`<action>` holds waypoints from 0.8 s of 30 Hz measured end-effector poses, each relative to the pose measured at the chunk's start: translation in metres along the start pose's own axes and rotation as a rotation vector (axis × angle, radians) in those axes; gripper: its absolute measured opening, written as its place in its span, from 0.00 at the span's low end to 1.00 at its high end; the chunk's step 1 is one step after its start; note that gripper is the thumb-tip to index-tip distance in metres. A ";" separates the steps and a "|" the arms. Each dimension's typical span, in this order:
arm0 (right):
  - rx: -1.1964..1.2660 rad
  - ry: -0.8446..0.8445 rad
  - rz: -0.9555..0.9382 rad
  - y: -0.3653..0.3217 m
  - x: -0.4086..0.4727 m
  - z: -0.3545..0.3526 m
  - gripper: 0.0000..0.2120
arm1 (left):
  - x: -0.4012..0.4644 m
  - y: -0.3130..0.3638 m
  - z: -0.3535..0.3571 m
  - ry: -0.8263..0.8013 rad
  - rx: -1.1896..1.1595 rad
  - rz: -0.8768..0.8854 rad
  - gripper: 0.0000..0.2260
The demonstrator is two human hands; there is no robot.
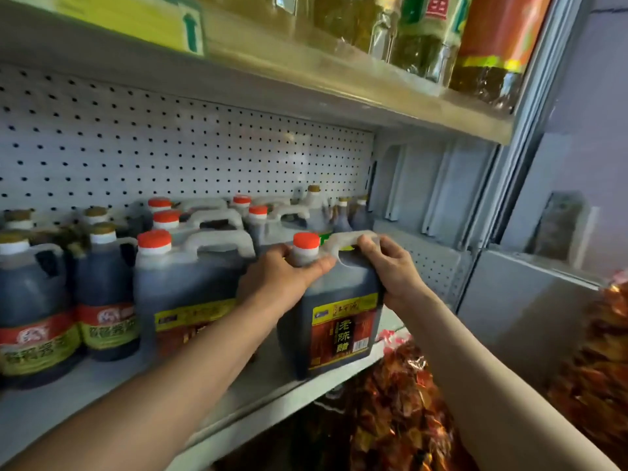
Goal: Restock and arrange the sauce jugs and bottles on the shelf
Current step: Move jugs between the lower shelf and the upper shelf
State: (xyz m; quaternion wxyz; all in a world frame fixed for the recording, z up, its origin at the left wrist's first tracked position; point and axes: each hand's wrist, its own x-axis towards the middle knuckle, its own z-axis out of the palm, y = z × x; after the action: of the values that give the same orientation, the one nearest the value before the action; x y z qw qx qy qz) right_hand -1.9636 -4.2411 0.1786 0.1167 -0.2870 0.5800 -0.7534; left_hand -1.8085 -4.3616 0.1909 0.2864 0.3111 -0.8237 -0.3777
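Two hands: both are on one dark vinegar jug at the centre right of the frame.
Left hand: its fingers curl round the jug's neck and shoulder, just under the red cap.
Right hand: its fingers hook over the clear handle on top of the jug, the palm against the jug's right upper corner.
Vinegar jug: it stands upright at the front edge of the middle shelf, label facing the camera, near the shelf's right end.
Neighbouring jugs: a row of like jugs with red caps stands just to the left and runs back toward the pegboard wall; more red-capped jugs sit behind the held one.
Soy sauce bottles: dark bottles with gold caps and red-and-green labels fill the lower left of the frame, on the same shelf.
Small bottles: a few narrow dark ones stand at the back, by the shelf's right corner.
Upper shelf: oil bottles with yellow-green contents line the top right of the frame.
Below the shelf: bags of red packaged goods show in the lower right.
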 end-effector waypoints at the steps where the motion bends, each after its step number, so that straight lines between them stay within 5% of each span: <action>1: -0.004 -0.023 0.008 0.006 0.012 -0.002 0.13 | 0.005 0.001 0.007 0.026 0.016 -0.022 0.32; 6: 0.001 -0.121 -0.020 0.031 0.055 -0.005 0.05 | 0.025 0.000 0.025 0.041 0.057 -0.083 0.29; 10: -0.040 -0.159 -0.055 0.042 0.069 -0.008 0.05 | 0.030 -0.001 0.034 0.129 0.084 0.036 0.27; 12: -0.053 -0.226 -0.101 0.048 0.070 -0.013 0.12 | 0.029 0.001 0.038 0.179 -0.019 0.071 0.29; 17: -0.145 -0.716 -0.127 0.059 0.072 -0.054 0.41 | 0.030 0.001 0.044 0.214 -0.168 0.046 0.27; 24: -0.227 -0.679 -0.186 0.070 0.085 -0.059 0.48 | 0.044 0.000 0.039 0.211 -0.129 -0.045 0.25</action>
State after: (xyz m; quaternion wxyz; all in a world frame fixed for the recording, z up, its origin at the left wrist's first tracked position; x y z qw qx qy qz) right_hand -2.0770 -4.2580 0.1280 0.2008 -0.5832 0.5594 -0.5538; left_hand -1.8639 -4.3766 0.1799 0.3823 0.3483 -0.7559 -0.4014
